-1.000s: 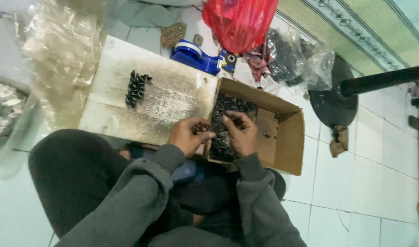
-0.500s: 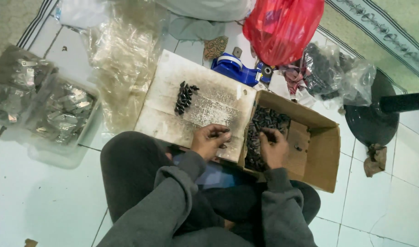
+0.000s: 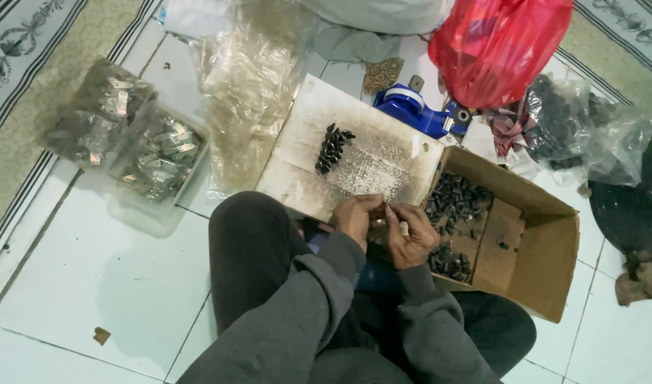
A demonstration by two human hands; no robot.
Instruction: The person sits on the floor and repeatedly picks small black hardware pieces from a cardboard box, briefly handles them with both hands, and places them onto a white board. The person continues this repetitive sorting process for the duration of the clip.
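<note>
My left hand point(image 3: 356, 219) and right hand point(image 3: 411, 233) meeting fingertip to fingertip, pinching something too small to tell, beside my open brown cardboard box point(image 3: 546, 249) of small dark plastic pieces point(image 3: 457, 199), over a worn pale wooden board point(image 3: 361, 153)

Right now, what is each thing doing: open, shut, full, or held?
Left hand: fingers pinched together against the right hand, contents hidden.
Right hand: curled around something small.
Cardboard box: open, partly filled with small dark pieces.
Red bag: bulging, mouth not visible.
Small dark pile: heaped on the board.
Clear tub: open, holding packets.
</note>
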